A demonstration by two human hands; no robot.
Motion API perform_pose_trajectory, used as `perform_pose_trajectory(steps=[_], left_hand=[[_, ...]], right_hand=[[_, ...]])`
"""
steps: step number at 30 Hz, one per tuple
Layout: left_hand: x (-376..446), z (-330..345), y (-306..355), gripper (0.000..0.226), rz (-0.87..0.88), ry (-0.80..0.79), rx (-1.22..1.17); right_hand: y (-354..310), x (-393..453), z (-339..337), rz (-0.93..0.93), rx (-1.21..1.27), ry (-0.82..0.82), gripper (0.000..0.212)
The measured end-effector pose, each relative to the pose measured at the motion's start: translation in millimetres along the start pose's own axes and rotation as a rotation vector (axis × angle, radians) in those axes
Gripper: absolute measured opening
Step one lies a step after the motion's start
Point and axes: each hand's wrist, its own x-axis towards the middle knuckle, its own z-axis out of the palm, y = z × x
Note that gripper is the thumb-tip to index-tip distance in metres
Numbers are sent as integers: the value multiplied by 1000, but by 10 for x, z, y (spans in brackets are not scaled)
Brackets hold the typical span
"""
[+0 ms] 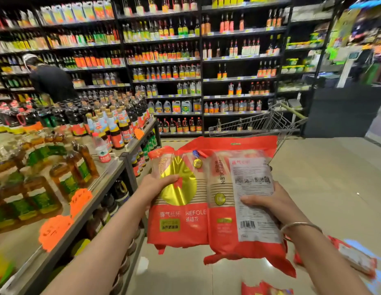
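Since the cart (259, 122) sits straight ahead past both packs, you'd push forward. Your left hand (157, 186) pinches the left cup pack (181, 213), and your right hand (268, 204) curls round the right cup pack (219, 209). The packs touch, long axes pointing away from you.

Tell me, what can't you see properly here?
Head view:
- Shopping cart: inside hidden behind the red cup packs.
- Back label small print: too small and blurred.
- Red packets bottom right: blurred, cut by the edge.
- Orange price tags: writing blurred.
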Motion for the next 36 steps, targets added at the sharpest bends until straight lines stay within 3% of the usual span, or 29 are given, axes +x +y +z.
perform_pose_trajectory(steps=[2, 6, 9, 11, 15, 17, 19, 23, 25, 30, 36], left_hand=[[537, -85, 205, 50, 14, -13, -12], [1615, -220, 465, 47, 41, -2, -11], [2526, -253, 601, 65, 27, -23, 12], [3193, -235, 700, 72, 37, -56, 1], [4369, -15, 1087, 40, 61, -167, -15], [4938, 149, 1310, 39, 53, -229, -10], [5469, 365, 1533, 44, 51, -296, -15], [6402, 990, 1811, 42, 70, -408, -24], [6835, 1377, 1878, 40, 90, -421, -26], [7860, 2397, 2005, 70, 94, -471, -18], [9016, 3525, 2363, 25, 65, -484, -10]], right_hand=[[-141, 554, 118, -1, 1, -30, 68], [-259, 1666, 318, 5, -12, -43, 77], [-236, 2558, 419, 11, -16, 0, 95], [-237, 3135, 469, -9, -36, 37, 94], [-360, 4141, 452, -10, -58, 129, 92], [-466, 4566, 390, -27, -42, 202, 97], [-586, 4945, 276, -25, -49, 284, 96], [-759, 5626, -78, -49, -29, 377, 57], [-784, 5980, -317, -65, -53, 410, 60], [-746, 6924, -1079, -87, -71, 491, 51], [-879, 8239, -2110, -56, -107, 483, 69]])
